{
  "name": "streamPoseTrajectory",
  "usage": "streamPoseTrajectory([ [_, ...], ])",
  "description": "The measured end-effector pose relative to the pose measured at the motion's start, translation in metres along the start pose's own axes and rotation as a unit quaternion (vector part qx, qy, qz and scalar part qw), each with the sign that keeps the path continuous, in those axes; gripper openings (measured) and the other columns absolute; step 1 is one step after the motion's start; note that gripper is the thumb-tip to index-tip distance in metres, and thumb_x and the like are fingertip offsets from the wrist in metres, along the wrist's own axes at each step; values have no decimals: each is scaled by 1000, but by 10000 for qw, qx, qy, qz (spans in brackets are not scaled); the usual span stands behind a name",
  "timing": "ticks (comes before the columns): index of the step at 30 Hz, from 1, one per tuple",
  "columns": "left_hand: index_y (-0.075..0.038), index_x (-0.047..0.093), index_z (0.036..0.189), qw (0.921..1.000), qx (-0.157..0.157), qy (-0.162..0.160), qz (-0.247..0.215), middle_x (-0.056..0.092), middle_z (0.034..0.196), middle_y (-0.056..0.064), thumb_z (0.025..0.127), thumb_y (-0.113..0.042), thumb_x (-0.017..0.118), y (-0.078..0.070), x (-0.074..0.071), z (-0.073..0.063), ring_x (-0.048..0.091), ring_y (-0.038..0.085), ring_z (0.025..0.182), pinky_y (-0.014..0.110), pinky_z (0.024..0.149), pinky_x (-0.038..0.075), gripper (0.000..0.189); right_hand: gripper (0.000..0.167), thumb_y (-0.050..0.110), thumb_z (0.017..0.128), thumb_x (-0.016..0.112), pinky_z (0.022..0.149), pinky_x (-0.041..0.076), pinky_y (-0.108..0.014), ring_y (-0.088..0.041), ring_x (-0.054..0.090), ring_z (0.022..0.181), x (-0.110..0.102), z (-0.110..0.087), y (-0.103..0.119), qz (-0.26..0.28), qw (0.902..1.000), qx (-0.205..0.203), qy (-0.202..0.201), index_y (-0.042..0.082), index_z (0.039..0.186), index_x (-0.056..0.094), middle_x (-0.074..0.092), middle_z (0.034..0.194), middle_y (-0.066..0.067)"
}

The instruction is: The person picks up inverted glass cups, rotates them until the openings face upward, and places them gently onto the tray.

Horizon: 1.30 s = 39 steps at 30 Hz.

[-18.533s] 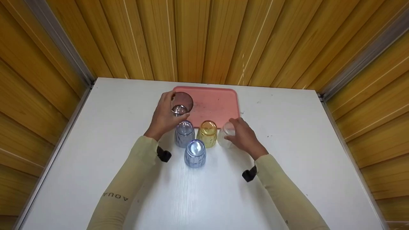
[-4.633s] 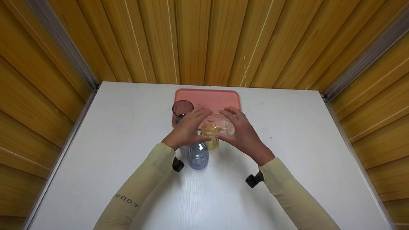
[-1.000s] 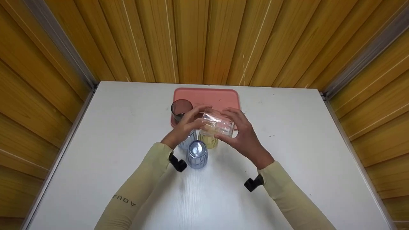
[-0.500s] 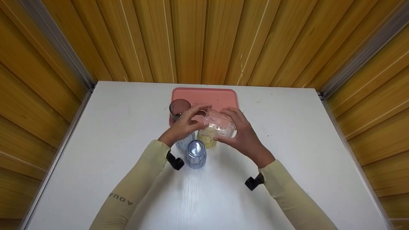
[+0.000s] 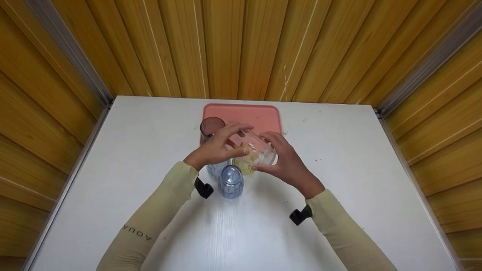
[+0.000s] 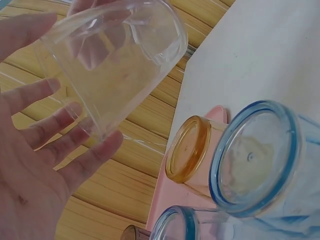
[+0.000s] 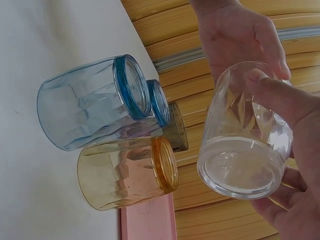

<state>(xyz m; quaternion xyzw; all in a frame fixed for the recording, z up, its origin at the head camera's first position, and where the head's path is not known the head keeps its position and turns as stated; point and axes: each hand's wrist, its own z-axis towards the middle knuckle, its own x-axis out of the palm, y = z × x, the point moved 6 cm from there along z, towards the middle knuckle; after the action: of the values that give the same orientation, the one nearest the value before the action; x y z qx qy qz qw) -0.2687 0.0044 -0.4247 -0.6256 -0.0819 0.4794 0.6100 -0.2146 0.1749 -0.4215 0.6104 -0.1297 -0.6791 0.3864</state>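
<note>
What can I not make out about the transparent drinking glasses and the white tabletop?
- Dark purple transparent glass, lower part: head view, covered by the left hand; left wrist view, cut off by the bottom edge; right wrist view, hidden behind a blue transparent glass.
- Dark specks on the white tabletop: head view, too small to identify.

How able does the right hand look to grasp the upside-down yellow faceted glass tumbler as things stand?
Probably not: the right hand grips a clear faceted glass tumbler, which fills its grasp and overlaps the yellow tumbler in the head view.
</note>
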Motion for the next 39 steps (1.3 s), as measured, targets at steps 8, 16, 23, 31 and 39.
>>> streamPoseTrajectory([
  [8,-38,41,142,9988,57,268,405,44,142,-2,86,-41,67,-7,1,-1,45,14,123,34,93,53,62,87,40,71,85,106,46,-38,-14,50,124,6,-1,-5,26,9995,236,208,25,144,39,46,140,6],
  [16,-44,37,143,9960,6,438,783,39,145,-10,83,-47,70,-13,1,-4,45,13,128,36,95,52,68,85,43,74,81,109,43,-42,-15,48,131,9,-3,-8,-50,9995,198,242,25,145,38,48,142,6],
  [23,-49,30,145,9937,-89,551,969,30,154,-9,77,-46,77,-17,-1,-6,38,17,137,48,103,47,83,85,46,74,80,108,45,-40,-12,50,126,7,-4,-8,41,9999,2,100,25,144,39,48,140,7],
  [31,-48,32,145,9913,19,595,1173,30,153,-11,73,-35,83,-26,-6,-8,33,16,141,51,107,42,88,85,42,74,82,106,46,-38,-12,51,123,7,-3,-5,165,9997,-170,9,19,144,40,50,138,5],
  [39,-46,37,143,9908,69,858,1043,32,153,-8,72,-23,85,-34,-9,-7,34,18,140,47,105,45,88,86,41,74,82,107,45,-36,-13,49,129,8,-3,-4,92,9996,-276,34,17,145,39,48,142,3],
])
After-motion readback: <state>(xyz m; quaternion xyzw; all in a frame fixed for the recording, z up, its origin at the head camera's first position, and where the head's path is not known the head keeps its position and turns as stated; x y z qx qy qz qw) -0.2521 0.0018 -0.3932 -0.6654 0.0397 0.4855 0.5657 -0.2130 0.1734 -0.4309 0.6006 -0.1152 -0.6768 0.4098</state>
